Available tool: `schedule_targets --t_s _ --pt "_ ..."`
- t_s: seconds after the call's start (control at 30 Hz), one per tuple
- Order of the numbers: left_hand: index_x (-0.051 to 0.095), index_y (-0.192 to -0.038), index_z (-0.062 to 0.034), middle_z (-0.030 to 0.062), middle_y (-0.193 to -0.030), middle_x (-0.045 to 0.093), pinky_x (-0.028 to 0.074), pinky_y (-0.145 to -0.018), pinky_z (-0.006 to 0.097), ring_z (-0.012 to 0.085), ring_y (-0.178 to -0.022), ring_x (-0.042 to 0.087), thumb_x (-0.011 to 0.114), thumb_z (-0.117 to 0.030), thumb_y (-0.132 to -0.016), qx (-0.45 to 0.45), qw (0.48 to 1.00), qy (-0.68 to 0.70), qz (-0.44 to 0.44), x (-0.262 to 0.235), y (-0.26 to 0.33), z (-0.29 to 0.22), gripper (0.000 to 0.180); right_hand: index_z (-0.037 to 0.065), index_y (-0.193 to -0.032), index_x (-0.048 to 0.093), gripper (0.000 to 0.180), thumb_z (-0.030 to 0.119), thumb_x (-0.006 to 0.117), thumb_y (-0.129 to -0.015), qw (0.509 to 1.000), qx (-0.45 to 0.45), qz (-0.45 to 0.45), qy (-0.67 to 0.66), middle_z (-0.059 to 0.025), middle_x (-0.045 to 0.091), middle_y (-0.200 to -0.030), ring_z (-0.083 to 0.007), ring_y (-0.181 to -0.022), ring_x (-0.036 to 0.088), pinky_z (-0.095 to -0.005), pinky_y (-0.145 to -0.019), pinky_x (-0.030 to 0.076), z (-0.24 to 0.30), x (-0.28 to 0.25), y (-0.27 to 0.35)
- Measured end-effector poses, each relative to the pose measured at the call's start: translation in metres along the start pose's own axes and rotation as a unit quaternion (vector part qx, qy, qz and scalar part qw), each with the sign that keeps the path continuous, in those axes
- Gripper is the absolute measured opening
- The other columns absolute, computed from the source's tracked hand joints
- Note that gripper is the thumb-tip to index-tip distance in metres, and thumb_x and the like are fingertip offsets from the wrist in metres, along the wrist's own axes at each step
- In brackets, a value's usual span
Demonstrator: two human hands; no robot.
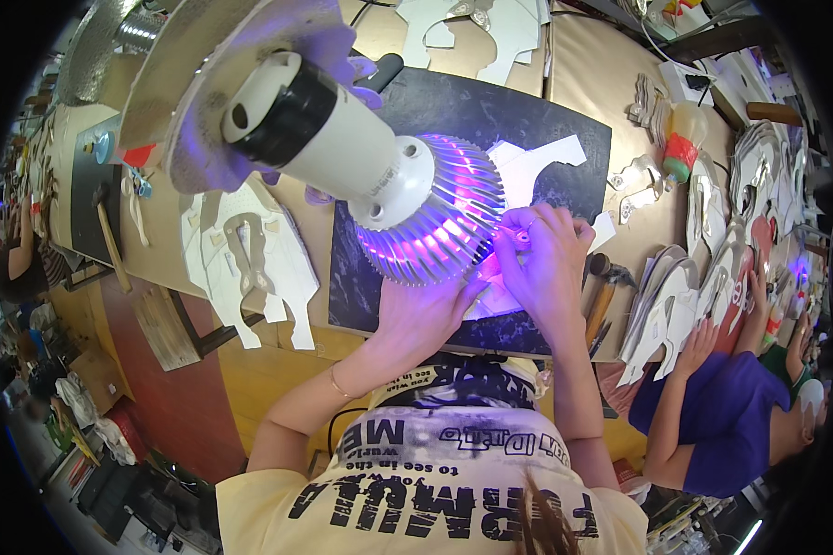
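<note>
Purple light from a ribbed lamp point(444, 217) falls on a flat white cut piece point(528, 171) lying on a dark work board point(583, 116). My right hand point(548, 264) is over the piece's near part, with fingers bent in a pinch. What they grip is too small or too hidden to name. Beside it, my left hand point(421, 319) reaches in under the lamp, its thumb close to the lit white material. The lamp hides most of its fingers, so its grip does not show.
To the left lies a stack of white cut pieces point(250, 245), with a hammer point(111, 236) beyond. Another hammer point(606, 287) and more stacked pieces point(662, 310) are at the right. A bottle with a red band point(683, 143) stands farther back. A co-worker in purple point(713, 416) sits at right.
</note>
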State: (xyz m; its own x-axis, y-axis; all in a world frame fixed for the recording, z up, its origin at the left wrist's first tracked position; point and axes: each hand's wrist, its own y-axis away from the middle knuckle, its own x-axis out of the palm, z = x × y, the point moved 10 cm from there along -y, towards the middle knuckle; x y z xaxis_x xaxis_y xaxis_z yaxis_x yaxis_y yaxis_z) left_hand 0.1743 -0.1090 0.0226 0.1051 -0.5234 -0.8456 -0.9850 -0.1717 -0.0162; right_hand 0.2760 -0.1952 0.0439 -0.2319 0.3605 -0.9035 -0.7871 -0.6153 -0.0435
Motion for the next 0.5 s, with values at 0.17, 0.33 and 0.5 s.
schedule_targets --t_s 0.17,0.33,0.5 --pt "0.047 -0.144 -0.0111 0.0233 -0.151 0.037 0.054 -0.082 0.045 0.0384 -0.110 0.062 0.067 -0.035 -0.091 -0.038 0.999 -0.003 0.037 0.015 0.002 0.004 0.061 0.012 -0.096 0.072 0.017 0.024 0.069 -0.085 0.999 -0.008 0.032 -0.005 -0.0037 0.063 -0.092 -0.0234 -0.097 0.057 -0.0470 -0.095 0.033 0.000 0.004 -0.004" --pt "0.049 -0.140 -0.0023 0.0249 -0.152 0.036 0.042 -0.103 0.051 0.0430 -0.134 0.042 0.067 -0.032 -0.091 0.006 0.998 -0.056 -0.029 0.009 0.004 -0.007 0.060 0.013 -0.096 0.072 0.015 0.024 0.069 -0.086 0.999 -0.021 0.045 0.001 -0.0039 0.063 -0.094 -0.0238 -0.098 0.057 -0.0481 -0.095 0.033 0.002 0.005 -0.007" --pt "0.048 -0.140 -0.0007 0.0254 -0.151 0.036 0.037 -0.107 0.053 0.0442 -0.139 0.035 0.067 -0.031 -0.090 -0.007 0.999 -0.033 0.003 0.016 0.004 -0.003 0.061 0.013 -0.099 0.071 0.016 0.023 0.069 -0.087 0.999 0.001 0.028 -0.021 -0.0051 0.063 -0.095 -0.0233 -0.095 0.058 -0.0433 -0.091 0.035 -0.003 0.001 -0.004"
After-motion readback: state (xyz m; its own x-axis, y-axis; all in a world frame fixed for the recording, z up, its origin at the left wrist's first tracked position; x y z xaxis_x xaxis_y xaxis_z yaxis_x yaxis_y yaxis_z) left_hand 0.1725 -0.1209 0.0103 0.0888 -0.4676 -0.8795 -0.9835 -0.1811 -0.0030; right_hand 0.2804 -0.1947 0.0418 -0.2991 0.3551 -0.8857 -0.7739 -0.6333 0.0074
